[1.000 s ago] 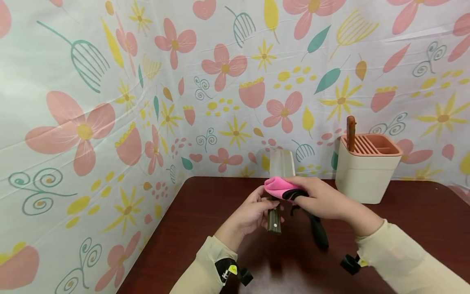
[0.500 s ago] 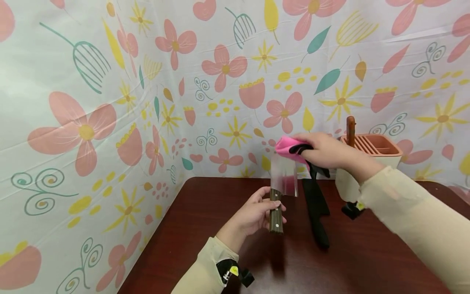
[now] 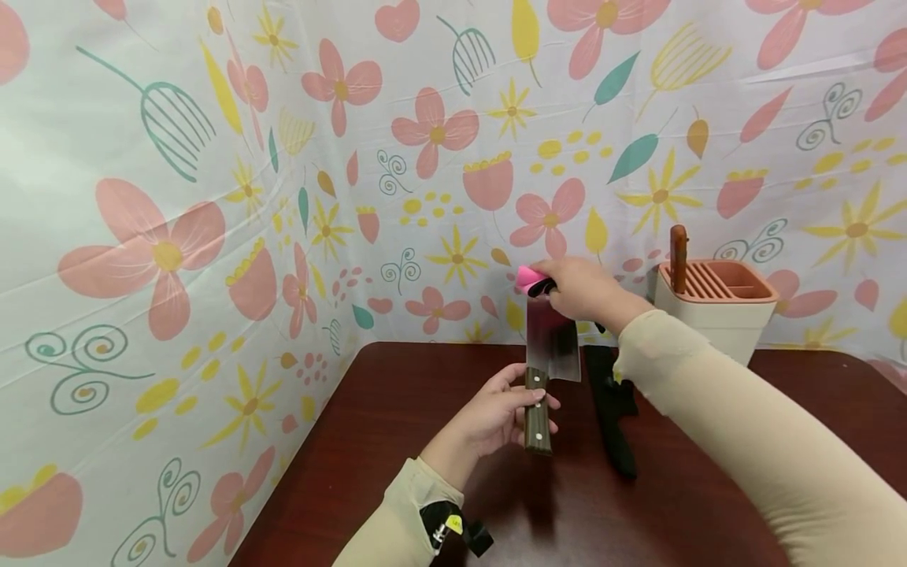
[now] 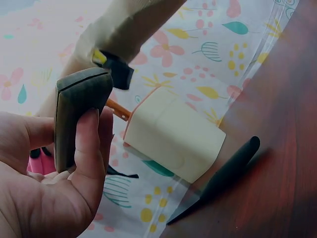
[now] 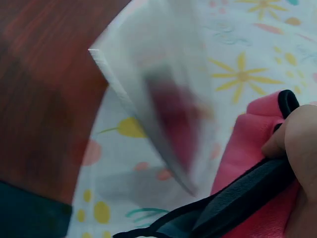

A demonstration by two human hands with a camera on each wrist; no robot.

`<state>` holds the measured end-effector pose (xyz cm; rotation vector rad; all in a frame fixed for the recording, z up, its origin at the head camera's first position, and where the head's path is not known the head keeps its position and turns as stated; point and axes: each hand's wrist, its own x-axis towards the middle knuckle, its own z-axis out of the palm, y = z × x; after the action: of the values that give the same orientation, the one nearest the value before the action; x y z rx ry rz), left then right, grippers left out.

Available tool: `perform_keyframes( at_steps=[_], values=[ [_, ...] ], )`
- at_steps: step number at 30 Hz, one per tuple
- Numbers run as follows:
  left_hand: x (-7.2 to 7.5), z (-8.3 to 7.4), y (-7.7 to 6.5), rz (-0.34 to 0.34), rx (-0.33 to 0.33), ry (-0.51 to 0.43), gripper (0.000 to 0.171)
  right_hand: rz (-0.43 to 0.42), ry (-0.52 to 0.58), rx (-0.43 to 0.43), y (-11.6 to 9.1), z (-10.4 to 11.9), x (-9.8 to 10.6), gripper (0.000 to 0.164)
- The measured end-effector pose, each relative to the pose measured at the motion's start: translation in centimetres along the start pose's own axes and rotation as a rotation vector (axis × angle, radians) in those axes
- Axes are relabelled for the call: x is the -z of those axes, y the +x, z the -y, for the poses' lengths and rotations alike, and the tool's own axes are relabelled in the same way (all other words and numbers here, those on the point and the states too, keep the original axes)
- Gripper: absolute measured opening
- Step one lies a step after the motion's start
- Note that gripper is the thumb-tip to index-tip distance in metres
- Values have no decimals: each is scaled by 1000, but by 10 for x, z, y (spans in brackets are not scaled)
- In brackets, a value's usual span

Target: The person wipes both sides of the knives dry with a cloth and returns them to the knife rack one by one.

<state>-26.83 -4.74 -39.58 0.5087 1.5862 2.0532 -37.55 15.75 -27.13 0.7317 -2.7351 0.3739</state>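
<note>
My left hand (image 3: 492, 417) grips the dark wooden handle (image 4: 79, 99) of a cleaver (image 3: 551, 339), whose broad steel blade stands upright, tip away from me. At the blade's far end, my right hand (image 3: 588, 291) holds a folded pink cloth (image 3: 531, 280) with black edging. In the right wrist view the cloth (image 5: 247, 144) is bunched under the fingers, beside the blurred blade (image 5: 158, 89), which mirrors its pink. Whether cloth and blade touch is hard to tell. Just right of the cleaver, a black knife (image 3: 615, 417) lies on the table, partly covered by the right sleeve.
A cream knife holder (image 3: 716, 323) with an orange slotted top stands at the table's back right, a brown-handled knife (image 3: 678, 256) upright in it. The dark red table (image 3: 397, 425) ends against a flower-patterned curtain (image 3: 439, 197) at the back and left.
The right hand and cloth rise from near the cleaver's handle to the blade's far end, first out to the right, then back left over it. The left hand stays nearly still.
</note>
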Motion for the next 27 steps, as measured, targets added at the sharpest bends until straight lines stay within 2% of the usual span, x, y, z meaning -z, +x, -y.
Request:
perform_keyframes(
  at_steps=[5, 9, 13, 21, 27],
  values=[
    [-1, -1, -1, 16, 0, 7, 40, 1, -65, 25, 2, -2, -24, 61],
    [-2, -3, -2, 21, 0, 13, 37, 36, -25, 21, 2, 0, -34, 60],
    [-2, -4, -3, 20, 0, 10, 36, 59, 23, 15, 0, 3, -40, 57],
    [-2, -4, -4, 21, 0, 6, 37, 49, -5, -12, -5, 2, -49, 58],
    [-3, -5, -6, 30, 2, 9, 39, 76, 8, -25, -10, 5, -46, 61]
  ],
)
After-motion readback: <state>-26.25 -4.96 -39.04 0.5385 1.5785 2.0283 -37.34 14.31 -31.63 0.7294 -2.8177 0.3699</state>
